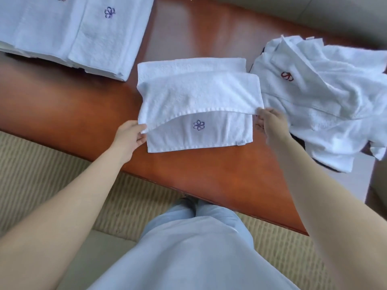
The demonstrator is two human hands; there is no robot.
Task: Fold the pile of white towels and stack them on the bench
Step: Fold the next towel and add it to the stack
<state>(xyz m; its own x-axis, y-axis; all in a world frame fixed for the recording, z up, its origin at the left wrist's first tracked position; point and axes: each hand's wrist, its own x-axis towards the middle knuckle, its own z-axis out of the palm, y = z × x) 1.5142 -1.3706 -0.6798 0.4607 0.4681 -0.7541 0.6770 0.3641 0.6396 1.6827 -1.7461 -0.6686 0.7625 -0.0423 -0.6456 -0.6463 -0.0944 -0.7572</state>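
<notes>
Lying on the glossy reddish-brown wooden bench (209, 38), a white terry towel (196, 97) sits partly folded at the middle, its lifted upper flap arching over a flat lower layer stitched with a blue flower emblem (198, 124) and a small corner tag. The left hand (130, 133) pinches the flap's left corner; the right hand (270, 120) pinches its right corner. A neat rectangular stack of folded towels (69, 32) rests at far left, and a rumpled heap of unfolded towels (326, 97) lies just right. Ribbed beige carpet (41, 164) shows below.
</notes>
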